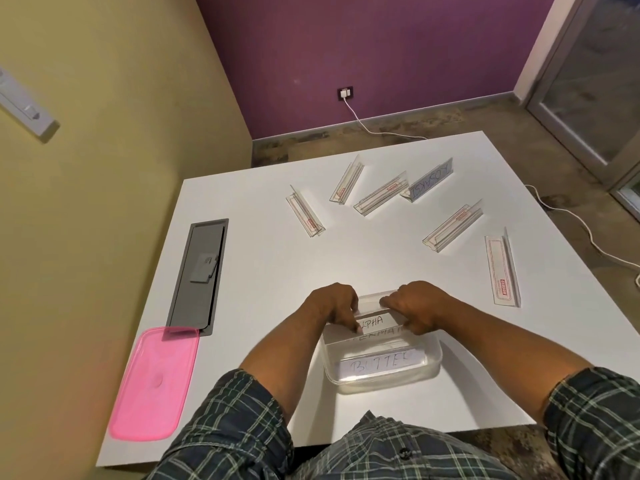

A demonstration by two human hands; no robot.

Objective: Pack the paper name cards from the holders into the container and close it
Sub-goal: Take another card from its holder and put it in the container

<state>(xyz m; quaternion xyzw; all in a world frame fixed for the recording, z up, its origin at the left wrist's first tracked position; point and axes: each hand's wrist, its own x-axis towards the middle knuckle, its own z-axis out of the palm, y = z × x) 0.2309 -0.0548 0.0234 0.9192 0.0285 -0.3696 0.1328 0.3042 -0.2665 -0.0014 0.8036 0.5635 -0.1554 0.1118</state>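
A white table (277, 271) fills the corner where a yellow wall meets a purple one. Nearest the person, a clear container (384, 372) sits open with a card reading BUTTER (381, 363) lying in it. Just above its far rim both hands grip one clear holder (375, 301): the left hand (334, 308) pinches a card lettered ALPHA (375, 321) at its end, the right hand (420, 311) is closed over the holder's other end. The pink lid (154, 382) lies off to the left, at the table edge, partly over a grey cable hatch (199, 271). Farther off, six more holders are scattered; one of them, the blue-lettered holder (429, 180), still carries a card.
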